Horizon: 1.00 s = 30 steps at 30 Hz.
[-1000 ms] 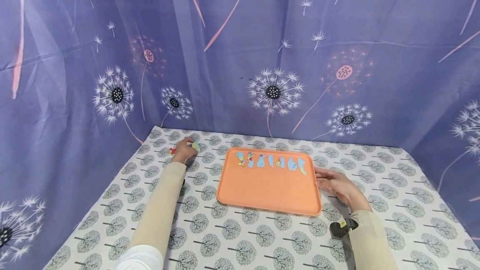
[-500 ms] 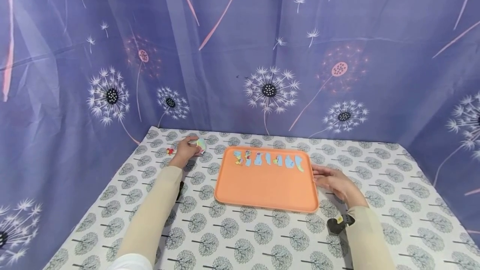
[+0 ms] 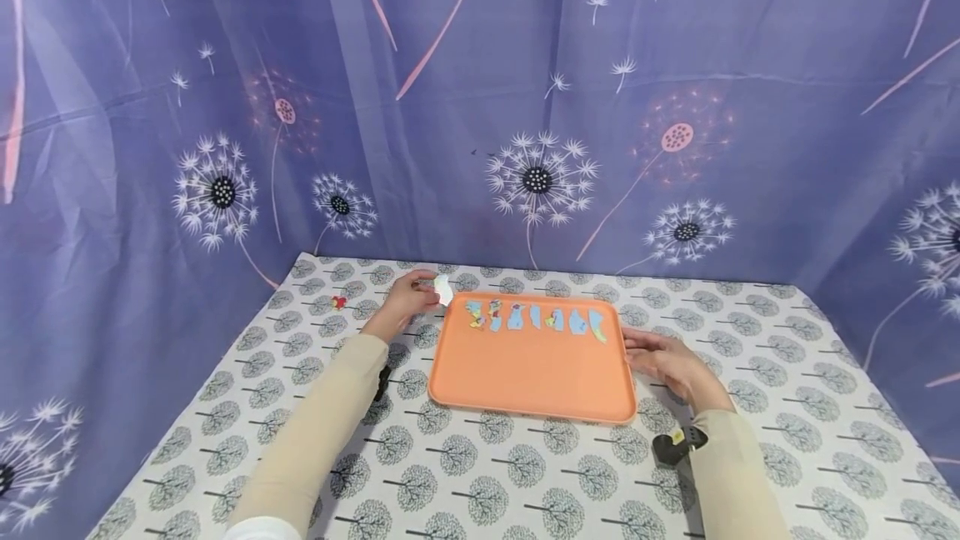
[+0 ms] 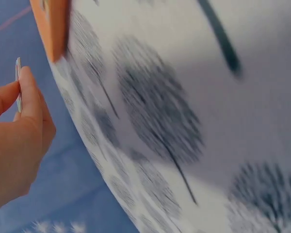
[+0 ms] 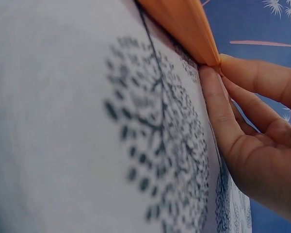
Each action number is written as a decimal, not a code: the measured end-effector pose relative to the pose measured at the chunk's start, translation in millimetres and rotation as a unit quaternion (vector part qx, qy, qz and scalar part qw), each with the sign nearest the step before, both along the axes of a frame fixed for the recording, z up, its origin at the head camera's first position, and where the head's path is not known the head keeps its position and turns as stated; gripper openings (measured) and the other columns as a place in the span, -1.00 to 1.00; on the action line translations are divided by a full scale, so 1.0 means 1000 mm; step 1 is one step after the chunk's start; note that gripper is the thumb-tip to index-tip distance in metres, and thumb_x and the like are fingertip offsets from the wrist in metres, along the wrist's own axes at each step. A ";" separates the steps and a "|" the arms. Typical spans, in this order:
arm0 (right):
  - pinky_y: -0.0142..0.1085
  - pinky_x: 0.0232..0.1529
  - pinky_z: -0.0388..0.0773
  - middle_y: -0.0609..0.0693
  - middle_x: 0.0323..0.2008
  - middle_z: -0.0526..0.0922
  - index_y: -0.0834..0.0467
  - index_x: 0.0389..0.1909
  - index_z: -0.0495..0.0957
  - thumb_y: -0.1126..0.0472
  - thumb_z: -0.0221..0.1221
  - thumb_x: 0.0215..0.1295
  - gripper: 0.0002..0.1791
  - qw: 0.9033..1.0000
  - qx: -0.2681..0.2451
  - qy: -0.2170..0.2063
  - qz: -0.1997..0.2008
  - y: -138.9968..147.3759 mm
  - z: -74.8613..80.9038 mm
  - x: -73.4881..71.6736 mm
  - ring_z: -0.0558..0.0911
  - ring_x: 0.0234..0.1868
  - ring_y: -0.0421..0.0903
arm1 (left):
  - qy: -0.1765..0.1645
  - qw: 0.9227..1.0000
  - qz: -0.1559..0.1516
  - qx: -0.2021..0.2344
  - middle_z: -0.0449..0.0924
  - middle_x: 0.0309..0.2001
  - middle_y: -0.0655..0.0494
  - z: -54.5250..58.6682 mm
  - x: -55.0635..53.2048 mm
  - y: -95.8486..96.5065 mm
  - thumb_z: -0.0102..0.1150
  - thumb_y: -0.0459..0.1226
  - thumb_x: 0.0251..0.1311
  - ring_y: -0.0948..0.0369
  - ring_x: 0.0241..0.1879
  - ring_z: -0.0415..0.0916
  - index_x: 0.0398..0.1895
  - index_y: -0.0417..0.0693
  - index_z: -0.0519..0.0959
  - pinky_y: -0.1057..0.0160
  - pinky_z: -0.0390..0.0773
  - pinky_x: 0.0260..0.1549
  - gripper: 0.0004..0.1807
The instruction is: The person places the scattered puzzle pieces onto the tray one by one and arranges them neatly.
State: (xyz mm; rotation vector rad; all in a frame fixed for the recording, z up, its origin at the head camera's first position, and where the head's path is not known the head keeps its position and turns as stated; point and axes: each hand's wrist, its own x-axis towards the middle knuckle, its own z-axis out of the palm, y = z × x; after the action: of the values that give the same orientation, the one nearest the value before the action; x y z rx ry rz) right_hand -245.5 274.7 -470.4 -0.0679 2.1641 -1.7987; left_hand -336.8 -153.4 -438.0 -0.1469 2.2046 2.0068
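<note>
A thin puzzle piece (image 3: 443, 290) stands raised just off the tray's far left corner, its face pale with glare. My left hand (image 3: 409, 297) pinches it between thumb and fingers; in the left wrist view the piece (image 4: 18, 85) appears edge-on. The orange tray (image 3: 532, 373) lies on the table, with several mostly light-blue puzzle pieces (image 3: 577, 322) in a row along its far side. At the tray's right edge, my right hand (image 3: 671, 365) holds the rim, thumb and fingertips meeting at the orange edge (image 5: 203, 43) in the right wrist view.
A small red and yellow piece (image 3: 339, 302) lies on the tree-print tablecloth (image 3: 450, 490) to the left. Behind the table hangs a purple dandelion-print curtain (image 3: 420, 148), which also runs along both sides.
My left hand has lifted the puzzle piece from near the red piece and carried it right, to the tray's corner. My right hand has stayed at the tray's edge.
</note>
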 end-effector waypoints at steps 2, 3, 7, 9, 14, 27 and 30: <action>-0.31 0.11 0.57 0.35 0.23 0.37 0.42 0.41 0.05 0.42 0.17 0.22 -0.23 1.000 -0.004 0.000 -0.001 0.001 0.000 0.000 0.58 -0.06 -0.24 | 0.000 1.000 -0.012 0.006 0.42 -0.16 -0.13 0.003 0.002 0.009 0.09 -0.65 0.15 0.11 -0.28 0.55 0.31 -0.30 0.31 0.08 0.62 0.03 -0.39; -0.32 0.11 0.57 0.36 0.23 0.37 0.43 0.41 0.05 0.42 0.17 0.22 -0.24 1.000 -0.007 0.000 -0.001 0.001 -0.001 0.000 0.59 -0.06 -0.24 | -0.001 1.000 -0.018 0.010 0.42 -0.18 -0.12 0.004 0.003 0.014 0.09 -0.66 0.14 0.12 -0.30 0.54 0.31 -0.31 0.30 0.06 0.62 0.03 -0.38; -0.32 0.11 0.57 0.35 0.23 0.37 0.43 0.41 0.05 0.42 0.17 0.22 -0.23 1.000 -0.008 0.000 0.002 0.002 -0.001 -0.001 0.59 -0.06 -0.24 | -0.011 0.999 -0.032 0.021 0.44 -0.18 -0.16 0.009 0.006 0.033 0.08 -0.69 0.10 0.10 -0.31 0.55 0.29 -0.31 0.33 0.11 0.65 -0.01 -0.38; -0.31 0.12 0.57 0.33 0.22 0.39 0.42 0.41 0.05 0.41 0.18 0.22 -0.23 1.000 -0.006 -0.001 0.002 0.002 -0.001 -0.001 0.58 -0.06 -0.24 | -0.012 0.999 -0.035 0.026 0.45 -0.15 -0.23 0.009 0.007 0.043 0.08 -0.70 0.08 0.06 -0.30 0.56 0.27 -0.31 0.36 0.13 0.66 -0.04 -0.38; -0.31 0.12 0.57 0.30 0.19 0.42 0.41 0.41 0.05 0.41 0.17 0.23 -0.23 1.000 -0.009 -0.004 0.000 0.002 -0.002 -0.002 0.59 -0.07 -0.24 | -0.008 0.998 -0.059 0.014 0.44 -0.08 -0.28 0.008 0.012 0.069 0.09 -0.69 0.07 0.02 -0.26 0.59 0.26 -0.30 0.39 0.14 0.67 -0.07 -0.39; -0.32 0.10 0.58 0.19 0.12 0.49 0.42 0.42 0.04 0.41 0.16 0.26 -0.24 1.000 -0.015 -0.007 -0.004 0.003 -0.003 -0.002 0.60 -0.10 -0.26 | -0.029 0.994 -0.103 0.014 0.51 -0.29 -0.08 0.007 0.031 0.134 0.11 -0.72 -0.07 0.13 -0.36 0.57 0.18 -0.32 0.44 0.20 0.72 -0.19 -0.37; -0.32 0.10 0.58 0.20 0.13 0.49 0.42 0.42 0.04 0.42 0.16 0.25 -0.24 1.000 -0.020 -0.006 -0.002 0.003 -0.004 -0.002 0.59 -0.09 -0.26 | -0.036 0.993 -0.112 0.021 0.49 -0.32 -0.08 0.004 0.033 0.147 0.12 -0.74 -0.10 0.14 -0.40 0.56 0.15 -0.32 0.46 0.27 0.73 -0.29 -0.37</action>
State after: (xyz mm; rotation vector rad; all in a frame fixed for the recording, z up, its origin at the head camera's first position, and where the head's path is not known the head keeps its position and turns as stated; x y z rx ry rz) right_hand -247.5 277.9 -473.9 -0.0609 2.1219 -1.8408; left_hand -303.4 -6.6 -434.2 0.0318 2.0337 1.8935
